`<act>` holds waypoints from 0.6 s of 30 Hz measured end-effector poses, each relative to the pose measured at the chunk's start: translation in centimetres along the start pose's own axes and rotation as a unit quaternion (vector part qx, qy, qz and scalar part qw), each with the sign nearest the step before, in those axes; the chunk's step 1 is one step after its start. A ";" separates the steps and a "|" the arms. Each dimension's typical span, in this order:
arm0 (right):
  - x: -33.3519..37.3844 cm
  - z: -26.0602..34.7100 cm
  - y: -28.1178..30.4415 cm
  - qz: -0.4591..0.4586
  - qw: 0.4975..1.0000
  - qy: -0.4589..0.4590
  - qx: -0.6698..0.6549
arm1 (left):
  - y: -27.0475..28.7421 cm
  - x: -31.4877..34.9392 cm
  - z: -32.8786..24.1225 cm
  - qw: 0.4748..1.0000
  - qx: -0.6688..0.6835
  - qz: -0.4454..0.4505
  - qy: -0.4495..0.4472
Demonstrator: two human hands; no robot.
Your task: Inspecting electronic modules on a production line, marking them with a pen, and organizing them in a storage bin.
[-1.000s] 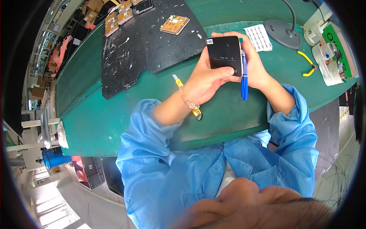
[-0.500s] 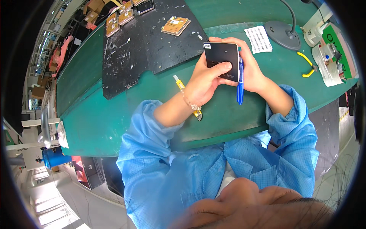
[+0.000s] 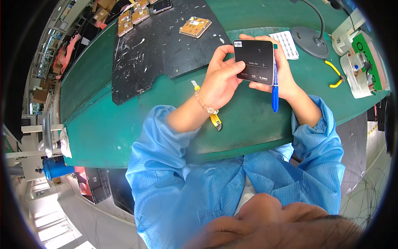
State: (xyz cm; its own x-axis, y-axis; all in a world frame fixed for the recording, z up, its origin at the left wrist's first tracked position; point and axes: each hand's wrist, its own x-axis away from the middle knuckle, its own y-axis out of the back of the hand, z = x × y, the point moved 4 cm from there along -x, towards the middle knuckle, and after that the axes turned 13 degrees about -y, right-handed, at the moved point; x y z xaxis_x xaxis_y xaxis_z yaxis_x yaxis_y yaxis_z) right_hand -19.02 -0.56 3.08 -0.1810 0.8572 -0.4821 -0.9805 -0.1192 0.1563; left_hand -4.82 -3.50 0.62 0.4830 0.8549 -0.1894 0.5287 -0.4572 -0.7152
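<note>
A flat black touch control panel (image 3: 253, 56) with a small white barcode label at its upper left corner is held up over the green bench, face toward me. My right hand (image 3: 286, 70) grips it along the right edge, its fingers partly hidden behind. Between that palm and the panel's edge a blue pen (image 3: 275, 93) is held, cap end downward. With the thumb on the panel's left edge, my left hand (image 3: 222, 79) holds it from that side; some of its fingers are out of sight behind. A yellow utility knife (image 3: 215, 121) lies partly under my left wrist, its blade extended.
Several orange-backed panels (image 3: 140, 15) stand on a black board (image 3: 137, 62), and a single one (image 3: 195, 27) lies nearer me. To the right are a label sheet (image 3: 290, 46), a grey round stand base (image 3: 309, 43), yellow-handled cutters (image 3: 333, 72) and a white dispenser bottle (image 3: 342, 43).
The panel has shifted right and slightly up with my right hand and the pen. My left thumb has slid from the panel's face to its left edge.
</note>
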 end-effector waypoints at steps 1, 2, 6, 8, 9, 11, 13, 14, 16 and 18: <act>0.0 -0.1 0.0 -0.002 1.000 -0.015 -0.009 | 0.1 -0.1 0.0 1.000 -0.003 0.005 0.002; 0.0 -0.3 0.0 -0.003 0.999 -0.030 -0.018 | 0.2 -0.1 0.1 1.000 -0.003 0.005 0.002; 0.1 0.0 0.1 -0.002 1.000 -0.029 -0.010 | -0.3 0.1 0.4 1.000 0.015 0.010 0.020; 0.4 0.4 0.0 -0.007 1.000 -0.019 0.012 | -0.5 0.3 0.6 0.999 0.021 0.007 0.030; 0.6 0.0 -0.2 -0.001 0.999 -0.038 -0.011 | -0.3 0.3 0.7 0.997 -0.078 0.000 0.029; 0.8 0.1 0.0 -0.009 0.995 -0.074 0.061 | 0.1 0.2 0.7 0.984 -0.177 -0.005 0.030; 0.8 0.5 0.0 -0.027 0.990 -0.080 0.115 | 1.2 -0.4 0.7 0.988 -0.143 -0.036 0.042; 0.7 0.6 0.0 -0.030 0.975 -0.078 0.204 | 1.4 -0.8 0.5 0.994 -0.109 -0.017 0.025; 0.5 0.3 -0.3 -0.045 0.941 -0.051 0.332 | 2.0 -0.9 0.4 0.993 -0.117 -0.009 0.026; 0.6 1.1 -0.3 -0.042 0.931 -0.045 0.360 | 0.3 -0.8 -0.5 0.982 -0.186 -0.011 0.027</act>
State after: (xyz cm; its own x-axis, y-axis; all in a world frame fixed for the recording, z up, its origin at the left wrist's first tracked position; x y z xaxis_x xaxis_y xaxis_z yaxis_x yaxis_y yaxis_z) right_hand -18.76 0.52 3.67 -0.0672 0.8907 -0.4495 -0.6794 0.2891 0.6745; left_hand -4.69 -4.41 0.84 0.5001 0.8557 -0.1330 0.7532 -0.5056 -0.4207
